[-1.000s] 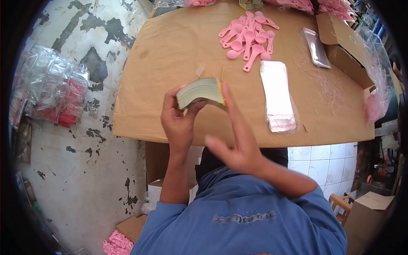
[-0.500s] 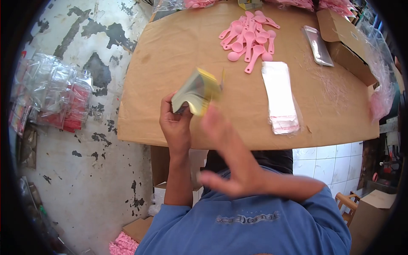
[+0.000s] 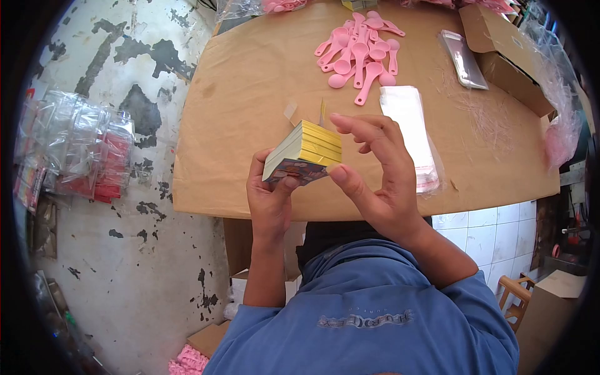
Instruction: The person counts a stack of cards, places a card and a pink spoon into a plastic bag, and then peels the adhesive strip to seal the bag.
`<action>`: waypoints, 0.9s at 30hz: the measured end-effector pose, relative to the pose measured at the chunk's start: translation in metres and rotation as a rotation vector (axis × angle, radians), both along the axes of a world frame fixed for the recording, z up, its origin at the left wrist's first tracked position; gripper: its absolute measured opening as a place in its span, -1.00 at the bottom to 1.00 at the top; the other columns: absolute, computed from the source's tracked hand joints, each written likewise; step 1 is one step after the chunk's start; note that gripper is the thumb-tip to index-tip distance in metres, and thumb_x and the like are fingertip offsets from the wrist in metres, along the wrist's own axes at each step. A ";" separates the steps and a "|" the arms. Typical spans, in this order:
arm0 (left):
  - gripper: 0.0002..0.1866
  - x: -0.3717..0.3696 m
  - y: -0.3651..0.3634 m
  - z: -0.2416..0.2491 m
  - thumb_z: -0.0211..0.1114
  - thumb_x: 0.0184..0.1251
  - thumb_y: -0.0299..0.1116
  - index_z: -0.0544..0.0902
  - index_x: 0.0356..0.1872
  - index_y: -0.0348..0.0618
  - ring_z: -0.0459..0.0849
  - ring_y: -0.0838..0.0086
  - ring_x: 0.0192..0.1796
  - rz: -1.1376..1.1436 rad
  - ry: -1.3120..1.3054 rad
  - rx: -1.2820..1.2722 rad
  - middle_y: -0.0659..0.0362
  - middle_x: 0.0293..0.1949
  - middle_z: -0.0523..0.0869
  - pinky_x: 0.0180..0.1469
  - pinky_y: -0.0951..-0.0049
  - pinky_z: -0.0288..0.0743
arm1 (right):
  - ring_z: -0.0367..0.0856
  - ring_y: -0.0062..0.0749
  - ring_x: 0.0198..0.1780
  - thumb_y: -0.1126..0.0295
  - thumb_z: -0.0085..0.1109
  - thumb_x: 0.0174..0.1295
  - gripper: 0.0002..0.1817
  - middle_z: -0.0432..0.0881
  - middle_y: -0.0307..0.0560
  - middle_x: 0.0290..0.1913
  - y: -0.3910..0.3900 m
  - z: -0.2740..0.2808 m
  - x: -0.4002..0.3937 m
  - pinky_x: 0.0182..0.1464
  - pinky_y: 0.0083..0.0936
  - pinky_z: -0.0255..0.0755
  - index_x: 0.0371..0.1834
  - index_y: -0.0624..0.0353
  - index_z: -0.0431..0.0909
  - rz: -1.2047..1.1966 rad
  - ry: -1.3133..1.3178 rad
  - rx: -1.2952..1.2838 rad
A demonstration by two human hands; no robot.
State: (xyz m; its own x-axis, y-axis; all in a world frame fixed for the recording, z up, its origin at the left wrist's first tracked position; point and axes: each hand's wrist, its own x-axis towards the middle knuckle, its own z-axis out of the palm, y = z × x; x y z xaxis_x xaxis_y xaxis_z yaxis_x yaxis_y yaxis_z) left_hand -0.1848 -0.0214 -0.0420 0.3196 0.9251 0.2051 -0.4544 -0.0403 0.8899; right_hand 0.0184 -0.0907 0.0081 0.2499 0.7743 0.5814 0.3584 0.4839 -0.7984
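Observation:
My left hand [image 3: 270, 199] is closed around a thick stack of printed cards [image 3: 319, 147] with yellow edges, thumb on its patterned lower face. The stack is held tilted above the near part of the brown-covered table [image 3: 231, 112]. My right hand [image 3: 384, 172] is open beside it, fingers spread and curved, the thumb tip right at the stack's right corner. Beyond my right hand lies a pile of white strips in clear sleeves [image 3: 406, 115], partly hidden by that hand. Further back is a heap of pink measuring spoons [image 3: 359, 53].
A pack of clear bags [image 3: 462, 59] lies by an open cardboard box [image 3: 509, 62] at the table's right. A small clear scrap [image 3: 290, 110] sits behind the stack. Left of the table, plastic-wrapped packs [image 3: 81, 144] stand over the worn floor [image 3: 137, 269].
The stack, bent and blurred before, is now squared up with its yellow edges facing right. My right hand has swung from near my chest to the stack's right side.

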 end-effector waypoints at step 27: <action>-0.29 0.001 -0.007 -0.021 0.66 0.30 -0.22 0.45 0.35 -0.21 0.75 0.37 0.26 -0.109 -0.118 -0.112 0.12 0.23 0.73 0.37 0.23 0.67 | 0.60 -0.61 -0.21 0.59 0.41 0.40 -0.92 0.72 -0.16 -0.22 0.004 -0.008 0.038 -0.10 -0.61 0.49 -0.11 0.35 0.73 -0.157 0.235 0.092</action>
